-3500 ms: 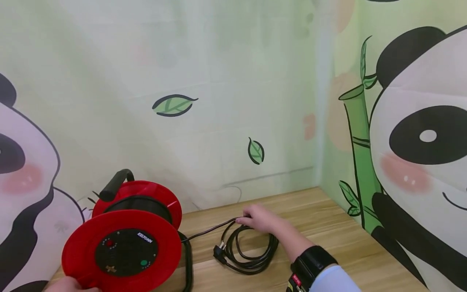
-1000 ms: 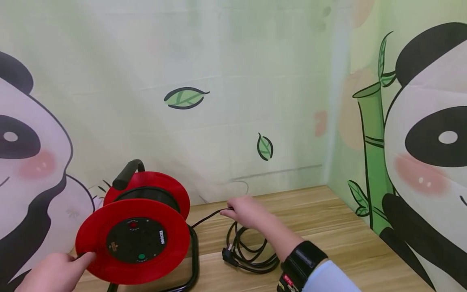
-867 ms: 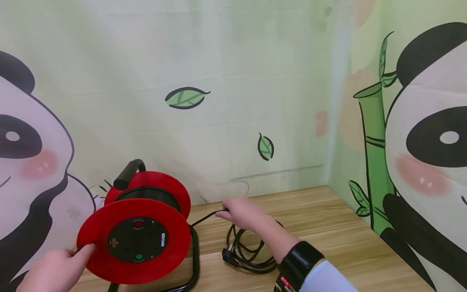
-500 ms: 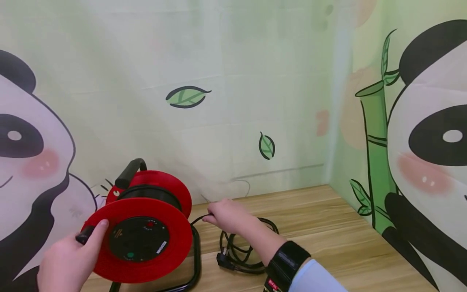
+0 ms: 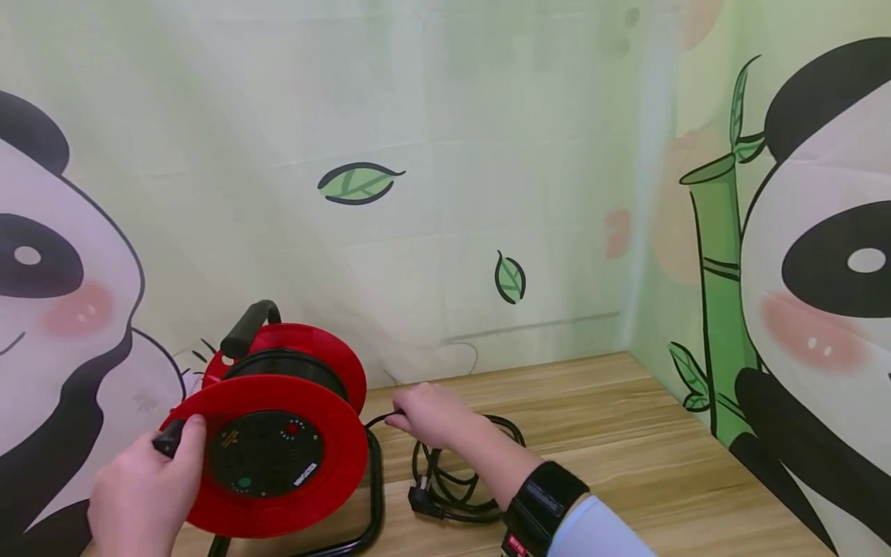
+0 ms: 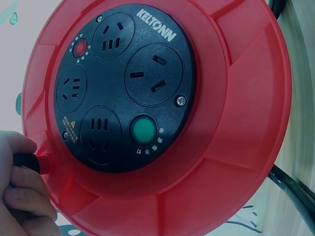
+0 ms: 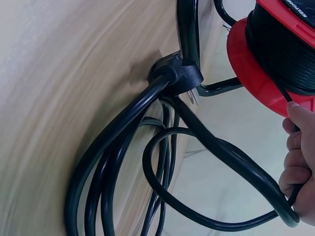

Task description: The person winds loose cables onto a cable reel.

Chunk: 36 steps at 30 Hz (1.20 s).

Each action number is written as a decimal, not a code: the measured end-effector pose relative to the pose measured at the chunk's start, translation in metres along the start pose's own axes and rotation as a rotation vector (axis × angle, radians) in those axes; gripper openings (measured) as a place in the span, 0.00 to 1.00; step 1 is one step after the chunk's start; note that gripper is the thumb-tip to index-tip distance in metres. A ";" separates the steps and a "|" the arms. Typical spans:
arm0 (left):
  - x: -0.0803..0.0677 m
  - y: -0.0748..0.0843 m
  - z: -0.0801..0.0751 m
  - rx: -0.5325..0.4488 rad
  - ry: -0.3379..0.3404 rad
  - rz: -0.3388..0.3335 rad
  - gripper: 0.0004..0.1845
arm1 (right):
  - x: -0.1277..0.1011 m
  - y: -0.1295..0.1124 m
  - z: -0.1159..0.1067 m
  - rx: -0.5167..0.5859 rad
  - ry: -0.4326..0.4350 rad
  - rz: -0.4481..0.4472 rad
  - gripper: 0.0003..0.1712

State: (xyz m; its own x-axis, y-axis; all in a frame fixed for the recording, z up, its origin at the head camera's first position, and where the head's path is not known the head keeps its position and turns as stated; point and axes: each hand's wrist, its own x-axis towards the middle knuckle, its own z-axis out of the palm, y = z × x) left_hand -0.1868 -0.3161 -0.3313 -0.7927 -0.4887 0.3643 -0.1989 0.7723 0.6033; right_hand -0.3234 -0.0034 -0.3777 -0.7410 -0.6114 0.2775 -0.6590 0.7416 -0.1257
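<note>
A red cable reel (image 5: 278,456) with a black socket panel stands on its black tube frame at the left of the table. My left hand (image 5: 149,480) grips the small black crank knob (image 6: 27,161) at the rim of the reel's front disc, fingers curled round it. Close to the reel's right side, my right hand (image 5: 435,418) holds the black cable (image 7: 231,164), which runs from the wound drum (image 7: 275,54) through the fist. Loose cable loops with a black plug (image 5: 425,499) lie on the table below the right forearm.
The reel's carrying handle (image 5: 244,329) rises at its back. A frame tube (image 5: 376,495) reaches toward the plug on the table (image 5: 592,433). Behind stands a fabric backdrop (image 5: 452,193) printed with pandas, leaves and bamboo.
The left hand has risen with the crank knob, and the front disc has turned clockwise. The right hand has moved left toward the reel, and the loose cable and plug have shifted left.
</note>
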 end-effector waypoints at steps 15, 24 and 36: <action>0.000 -0.001 0.000 0.014 0.014 0.005 0.34 | -0.017 0.031 0.008 0.112 0.010 0.014 0.14; 0.001 -0.004 -0.003 0.039 -0.024 0.013 0.33 | -0.031 0.058 0.008 0.145 0.018 0.056 0.16; 0.001 -0.006 -0.006 0.050 -0.051 0.001 0.34 | -0.058 0.112 -0.010 -0.010 0.112 0.252 0.12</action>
State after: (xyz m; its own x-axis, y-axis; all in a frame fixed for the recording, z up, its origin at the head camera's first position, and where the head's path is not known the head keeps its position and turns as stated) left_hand -0.1834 -0.3235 -0.3298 -0.8209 -0.4679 0.3273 -0.2259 0.7925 0.5664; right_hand -0.3529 0.1184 -0.3988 -0.8620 -0.3738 0.3425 -0.4544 0.8692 -0.1950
